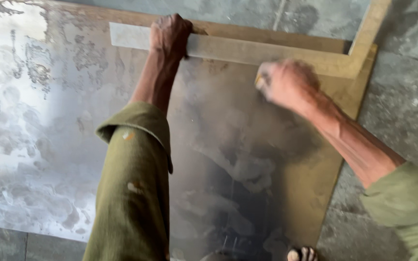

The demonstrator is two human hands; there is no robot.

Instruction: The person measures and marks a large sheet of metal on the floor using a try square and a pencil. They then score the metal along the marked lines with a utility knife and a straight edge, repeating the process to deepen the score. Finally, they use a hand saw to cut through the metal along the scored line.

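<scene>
Left hand pressed flat, palm down, on the long blade of a large L-shaped metal square, fingers close together and curled over the blade's far edge, pinning it against a big metal sheet lying on the concrete floor. Right hand closed in a loose fist just at the near edge of the same blade, to the right of the left-hand fingers and apart from them; blurred by motion, so exact finger positions cannot be told. Small yellowish object peeking from the thumb side of that fist, tip close against the sheet just beneath the blade's edge; kind not clear through the blur. Square's short arm running away past the right-hand knuckles, toward the sheet's right edge and up out of view. Sheet surface grey, smeared and blotchy, brighter far to the left of the left-hand fingers, brownish along the right border. Olive-green sleeves rolled up on both forearms. Bare toes at the bottom edge, well below both hands, resting on the sheet.
</scene>
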